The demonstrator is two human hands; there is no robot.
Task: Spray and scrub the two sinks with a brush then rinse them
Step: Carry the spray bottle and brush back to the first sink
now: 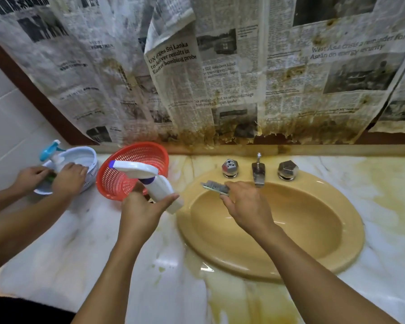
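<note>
Just left of the sink (220, 253), the left hand (140, 213) is gripping a white spray bottle (159, 188), fingers curling round its body. Over the sink's back-left rim, the right hand (246, 204) is gripping a brush (215, 186), whose bristled head is sticking out past the fingertips.

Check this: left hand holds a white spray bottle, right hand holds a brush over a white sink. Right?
No: the head view shows the sink is yellow, not white. The rest stands: left hand on spray bottle, right hand on brush.
</note>
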